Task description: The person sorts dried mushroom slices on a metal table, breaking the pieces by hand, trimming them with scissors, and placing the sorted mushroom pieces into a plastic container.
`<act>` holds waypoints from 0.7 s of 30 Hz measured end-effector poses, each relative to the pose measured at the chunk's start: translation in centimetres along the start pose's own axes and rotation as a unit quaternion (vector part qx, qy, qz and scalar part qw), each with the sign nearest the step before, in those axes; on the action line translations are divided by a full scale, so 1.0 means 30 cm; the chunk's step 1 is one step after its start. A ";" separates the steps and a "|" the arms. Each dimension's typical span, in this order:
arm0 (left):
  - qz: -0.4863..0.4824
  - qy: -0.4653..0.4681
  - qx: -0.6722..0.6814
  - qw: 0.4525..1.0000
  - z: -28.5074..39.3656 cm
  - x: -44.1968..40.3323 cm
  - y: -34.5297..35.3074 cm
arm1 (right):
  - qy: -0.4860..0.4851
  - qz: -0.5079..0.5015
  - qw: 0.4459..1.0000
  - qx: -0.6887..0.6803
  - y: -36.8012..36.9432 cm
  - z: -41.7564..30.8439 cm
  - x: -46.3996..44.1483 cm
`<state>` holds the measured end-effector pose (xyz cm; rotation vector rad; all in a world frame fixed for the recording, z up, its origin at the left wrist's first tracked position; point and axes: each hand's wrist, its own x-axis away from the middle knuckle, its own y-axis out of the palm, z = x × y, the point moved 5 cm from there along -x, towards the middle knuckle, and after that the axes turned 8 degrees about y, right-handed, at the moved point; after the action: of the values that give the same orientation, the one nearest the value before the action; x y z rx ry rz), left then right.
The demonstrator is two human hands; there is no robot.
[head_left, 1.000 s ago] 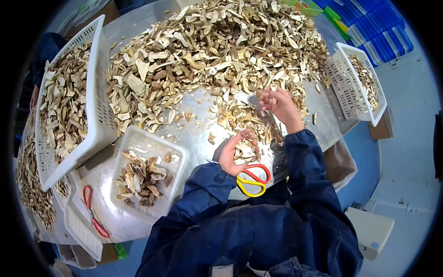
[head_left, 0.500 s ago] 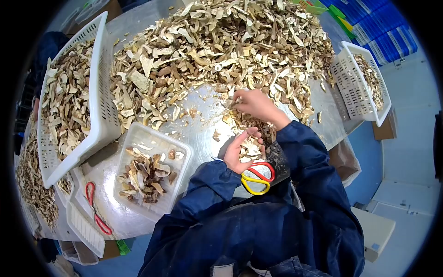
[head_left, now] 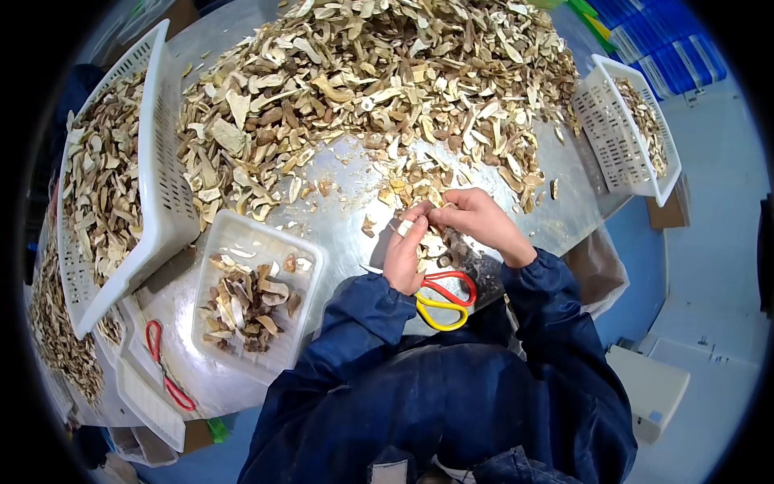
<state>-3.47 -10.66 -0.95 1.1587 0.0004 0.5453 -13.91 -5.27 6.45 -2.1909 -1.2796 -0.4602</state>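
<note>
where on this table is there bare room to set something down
Barest: the table between tray and red scissors. Also open: between tray and left hand, crumbs toward the heap; and between heap and right basket, bar stray slices. Crowded: the heap, and around that hand and the right hand, with red-yellow scissors close by.

The left hand [head_left: 403,258] hides most blades of the red-and-yellow-handled scissors [head_left: 448,303]; the top edge crops the heaped brown-and-cream mushroom slices [head_left: 387,89].
</note>
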 end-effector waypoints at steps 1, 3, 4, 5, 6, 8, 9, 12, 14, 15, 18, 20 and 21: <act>-0.002 -0.031 0.033 0.999 -0.005 0.008 0.011 | 0.000 -0.022 0.999 -0.034 0.012 0.005 0.007; -0.016 -0.050 0.050 0.997 -0.017 0.008 0.009 | 0.018 -0.025 0.998 -0.054 0.011 0.021 0.015; -0.023 -0.059 0.060 0.996 -0.024 0.008 0.007 | 0.027 -0.027 0.997 -0.063 0.012 0.028 0.017; -0.022 -0.067 0.067 0.995 -0.030 0.010 0.005 | 0.027 -0.029 0.997 -0.067 0.013 0.033 0.020; -0.022 -0.074 0.074 0.994 -0.037 0.012 0.005 | 0.028 -0.030 0.997 -0.070 0.015 0.039 0.023; -0.045 -0.083 0.085 0.992 -0.052 0.009 0.001 | 0.031 -0.023 0.996 -0.079 0.002 0.051 0.030; -0.069 -0.084 0.086 0.990 -0.049 0.004 0.000 | 0.033 -0.015 0.996 -0.086 -0.020 0.061 0.034; -0.061 -0.077 0.122 0.988 -0.024 0.003 0.015 | 0.015 0.030 0.998 -0.046 -0.126 0.067 0.062; -0.057 -0.072 0.157 0.983 -0.012 0.001 0.014 | 0.017 -0.038 0.984 0.174 -0.202 0.129 0.052; -0.069 -0.072 0.174 0.980 -0.011 -0.005 0.002 | 0.021 0.034 0.967 0.253 -0.227 0.126 0.041; -0.079 -0.086 0.206 0.972 -0.032 -0.010 -0.011 | 0.035 0.185 0.895 0.404 -0.259 0.113 0.027; -0.074 -0.096 0.192 0.974 -0.038 -0.009 -0.018 | 0.043 0.205 0.888 0.408 -0.231 0.108 0.001; -0.081 -0.103 0.186 0.974 -0.037 -0.009 -0.016 | 0.069 0.212 0.892 0.392 -0.219 0.112 0.003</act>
<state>-3.79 -9.95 -1.91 1.5621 0.0195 0.2844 -19.55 -0.57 5.75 -1.6180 -0.6873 0.0842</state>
